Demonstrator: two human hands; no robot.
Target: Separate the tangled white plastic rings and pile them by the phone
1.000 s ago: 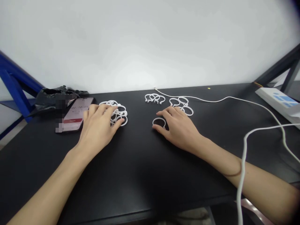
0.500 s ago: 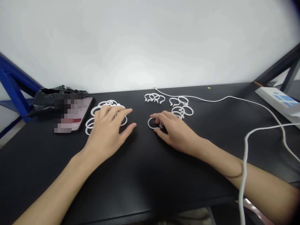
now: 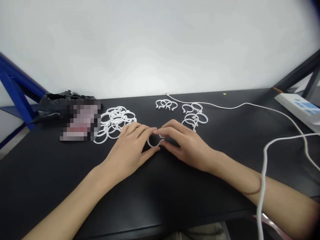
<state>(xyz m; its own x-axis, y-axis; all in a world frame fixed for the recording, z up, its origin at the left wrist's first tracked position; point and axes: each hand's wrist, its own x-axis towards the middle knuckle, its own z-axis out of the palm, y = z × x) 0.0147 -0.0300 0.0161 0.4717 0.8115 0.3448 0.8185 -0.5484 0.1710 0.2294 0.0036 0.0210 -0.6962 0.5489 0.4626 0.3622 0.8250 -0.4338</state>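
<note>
Both hands meet at the middle of the black table [image 3: 150, 196] around one white plastic ring [image 3: 152, 141]. My left hand [image 3: 132, 151] touches the ring's left side with its fingertips. My right hand [image 3: 186, 143] pinches the ring's right side between thumb and fingers. A heap of white rings [image 3: 115, 120] lies just beyond the left hand. Several opened rings [image 3: 165, 104] and a small cluster of rings [image 3: 194, 115] lie beyond the right hand.
A blurred phone [image 3: 80, 121] lies at the left, with a crumpled black bag [image 3: 60, 99] behind it. White cables [image 3: 262, 116] run across the right side of the table. A white power strip [image 3: 300, 108] sits at the far right. A blue frame [image 3: 17, 96] stands at the left.
My right hand slid one ring from beside the right cluster toward the table's middle. My left hand left the heap of rings and moved right to meet it.
</note>
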